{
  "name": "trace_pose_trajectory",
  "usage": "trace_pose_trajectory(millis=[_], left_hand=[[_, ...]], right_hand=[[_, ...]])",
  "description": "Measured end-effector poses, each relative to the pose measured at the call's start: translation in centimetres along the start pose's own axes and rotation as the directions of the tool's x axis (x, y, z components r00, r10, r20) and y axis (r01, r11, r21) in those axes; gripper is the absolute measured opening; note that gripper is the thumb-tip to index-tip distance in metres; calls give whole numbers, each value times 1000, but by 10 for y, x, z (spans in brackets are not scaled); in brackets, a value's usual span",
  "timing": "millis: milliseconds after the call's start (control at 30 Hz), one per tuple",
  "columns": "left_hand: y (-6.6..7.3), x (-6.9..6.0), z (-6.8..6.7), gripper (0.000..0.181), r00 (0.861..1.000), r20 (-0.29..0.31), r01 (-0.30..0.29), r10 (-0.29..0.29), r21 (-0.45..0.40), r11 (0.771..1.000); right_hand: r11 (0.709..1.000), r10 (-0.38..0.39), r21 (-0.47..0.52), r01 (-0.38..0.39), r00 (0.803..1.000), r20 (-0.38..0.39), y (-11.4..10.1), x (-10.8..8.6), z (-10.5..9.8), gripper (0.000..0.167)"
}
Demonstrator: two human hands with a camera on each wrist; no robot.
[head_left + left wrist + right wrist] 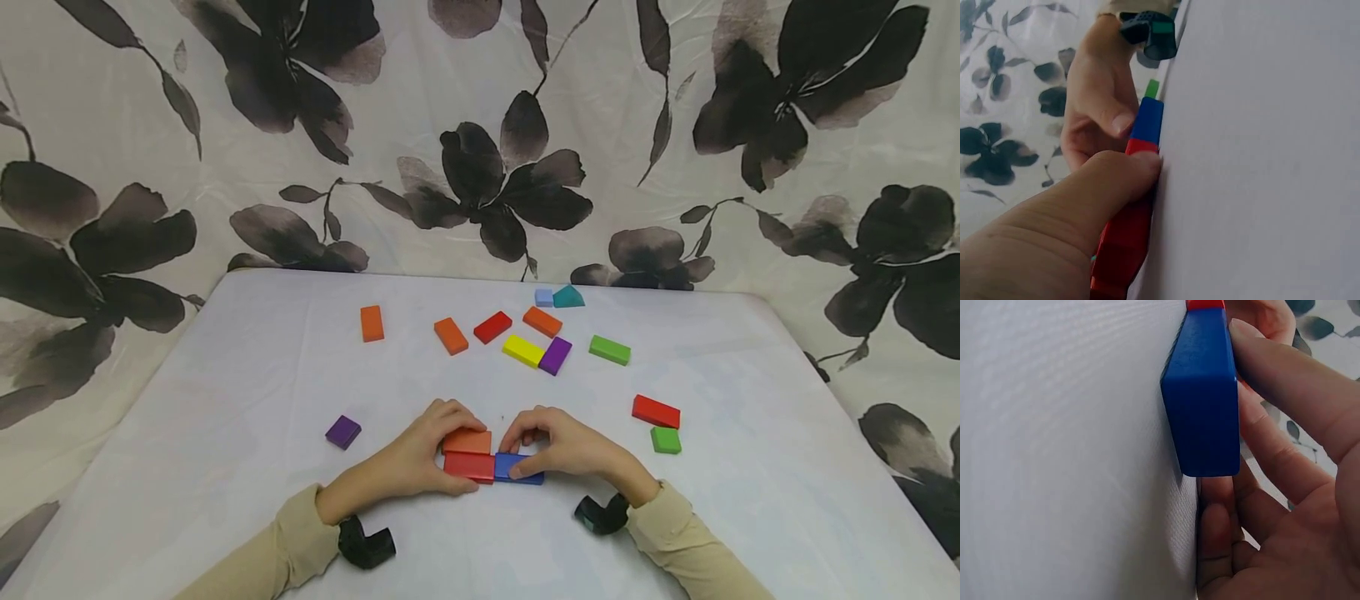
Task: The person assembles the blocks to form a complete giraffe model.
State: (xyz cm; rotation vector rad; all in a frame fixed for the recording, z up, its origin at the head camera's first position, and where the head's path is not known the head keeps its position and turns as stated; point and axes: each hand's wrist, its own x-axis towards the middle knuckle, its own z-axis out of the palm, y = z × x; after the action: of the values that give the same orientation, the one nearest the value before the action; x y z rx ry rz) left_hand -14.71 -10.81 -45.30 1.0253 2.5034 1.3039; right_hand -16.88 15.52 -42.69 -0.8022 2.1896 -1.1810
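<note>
Near the front of the table, a red block [467, 468] lies with an orange block [470, 442] along its far side. My left hand [408, 454] holds these two from the left, thumb at the near side of the red one and fingers at the orange one. A blue block [534, 476] meets the red block's right end. My right hand [581, 443] pinches the blue block, its thumb on the top edge and fingers curled behind. The right wrist view shows the blue block's end face [1204, 428] up close; in the left wrist view my left thumb [1138, 172] presses the red block.
Behind the hands lie several loose blocks, among them a yellow block [522, 351] touching a purple one [556, 356]. A purple block [342, 432] sits to the left. To the right, a red block [656, 411] adjoins a green one [666, 440]. A flowered cloth hangs behind the table.
</note>
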Motion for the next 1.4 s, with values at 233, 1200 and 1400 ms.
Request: trace_pose_trajectory(millis=[233,1200,1400], left_hand=[[7,-3,7,58,999,-48,18,-16,53,998],[-10,-21,-17,60,1000,-14,-13,13,44,999],[-11,-20,-17,61,1000,-11,-29,29,24,999]], right_hand=[[1000,-29,-6,29,999,-23,0,1,2,19],[995,11,-97,-16,998,-59,-2,-24,-5,32],[995,12,-95,-18,998,-57,-1,-24,-5,32]])
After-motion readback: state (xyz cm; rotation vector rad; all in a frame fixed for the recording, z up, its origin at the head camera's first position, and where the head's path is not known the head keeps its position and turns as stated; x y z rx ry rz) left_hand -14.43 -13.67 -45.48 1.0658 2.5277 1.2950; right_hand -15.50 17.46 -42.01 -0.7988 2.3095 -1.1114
